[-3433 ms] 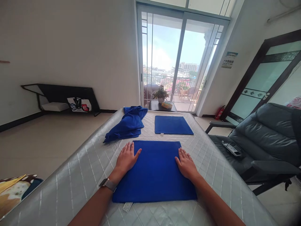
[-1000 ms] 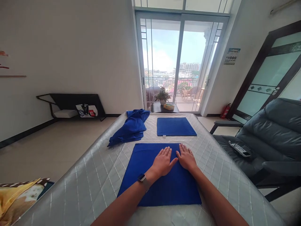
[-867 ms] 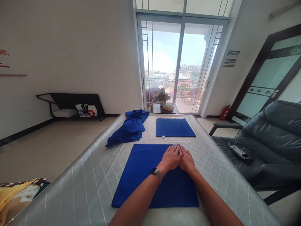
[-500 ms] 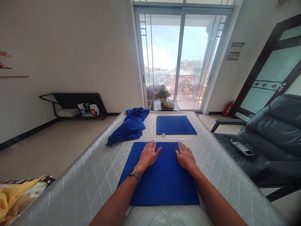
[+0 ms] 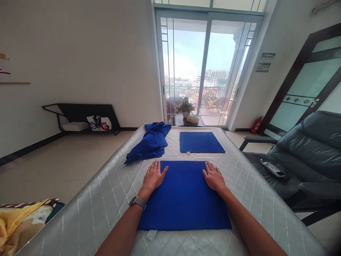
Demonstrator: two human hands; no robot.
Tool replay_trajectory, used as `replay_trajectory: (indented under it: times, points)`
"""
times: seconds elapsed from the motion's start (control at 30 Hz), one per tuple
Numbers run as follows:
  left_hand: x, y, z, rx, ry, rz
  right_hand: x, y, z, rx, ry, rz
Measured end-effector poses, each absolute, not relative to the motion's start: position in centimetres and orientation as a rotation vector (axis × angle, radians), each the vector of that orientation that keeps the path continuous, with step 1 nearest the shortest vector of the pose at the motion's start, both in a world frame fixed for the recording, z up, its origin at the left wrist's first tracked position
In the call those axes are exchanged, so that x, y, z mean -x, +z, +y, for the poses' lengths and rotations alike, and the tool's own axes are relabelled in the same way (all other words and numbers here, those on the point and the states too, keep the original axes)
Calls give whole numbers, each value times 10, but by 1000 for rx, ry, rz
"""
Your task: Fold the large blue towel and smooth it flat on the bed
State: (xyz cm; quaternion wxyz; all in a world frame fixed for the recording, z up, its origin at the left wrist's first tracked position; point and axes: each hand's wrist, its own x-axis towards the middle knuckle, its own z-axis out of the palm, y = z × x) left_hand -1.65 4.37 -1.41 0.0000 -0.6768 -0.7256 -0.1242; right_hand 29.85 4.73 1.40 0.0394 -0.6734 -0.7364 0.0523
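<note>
A flat blue cloth (image 5: 185, 195), folded into a near rectangle, lies on the quilted grey mattress (image 5: 101, 202) before me. My left hand (image 5: 153, 176) rests flat on its far left corner, fingers stretched out and thumb apart. On the far right corner lies my right hand (image 5: 213, 177), palm down with the fingers extended. A white label (image 5: 152, 235) sticks out from the cloth's near edge. Beyond it is a second folded blue cloth (image 5: 201, 142), lying flat. To its left sits a crumpled blue cloth heap (image 5: 151, 142).
A dark armchair (image 5: 314, 149) with a white power strip (image 5: 274, 168) on its seat stands on the right. Past the mattress are a small table with a potted plant (image 5: 185, 106) and a tissue pack (image 5: 193, 119). A patterned blanket (image 5: 25, 220) shows at lower left.
My left hand has slid left across the cloth to its far left corner. My right hand stays at the far right corner. The label at the near edge now shows more fully.
</note>
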Motion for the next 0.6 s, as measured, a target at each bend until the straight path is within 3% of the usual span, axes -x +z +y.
replay_trajectory:
  times: [0.37, 0.6]
  points:
    - [14, -12, 40, 2118, -447, -2228, -301, 23, 15, 2025, 46, -2332]
    - [19, -14, 42, 2077, -469, -2221, -304, 12, -17, 2066, 138, -2261]
